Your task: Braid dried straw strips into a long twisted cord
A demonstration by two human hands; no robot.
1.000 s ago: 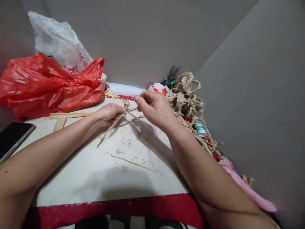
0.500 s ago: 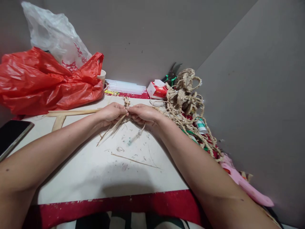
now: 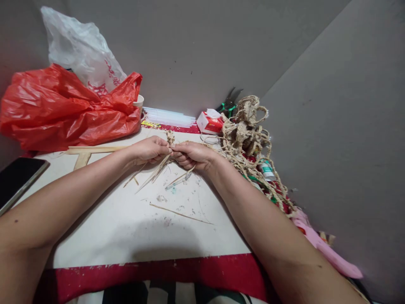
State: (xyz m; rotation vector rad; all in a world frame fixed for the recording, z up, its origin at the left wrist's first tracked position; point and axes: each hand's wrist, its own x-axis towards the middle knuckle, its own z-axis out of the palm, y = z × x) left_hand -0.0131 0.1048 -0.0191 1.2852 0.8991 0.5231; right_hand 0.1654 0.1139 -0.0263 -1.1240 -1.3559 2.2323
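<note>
My left hand and my right hand meet at the middle of the white board, fingertips pinched together on pale straw fibre strands. Loose strand ends hang down from between the hands onto the board. A small knotted piece of the same fibre sticks up just behind my fingertips. Thin strands also trail below my right hand. A single long strand lies on the board nearer to me, among small scraps.
A red plastic bag and a phone are on the left. Behind are clear sticks, a tissue box and green-handled cutters. Braided rope and a pink tool line the right side by the wall.
The view has shifted slightly. The strand ends below my hands are spread differently, and my right hand's fingers are curled a little more. Both hands still meet at the fibre.
</note>
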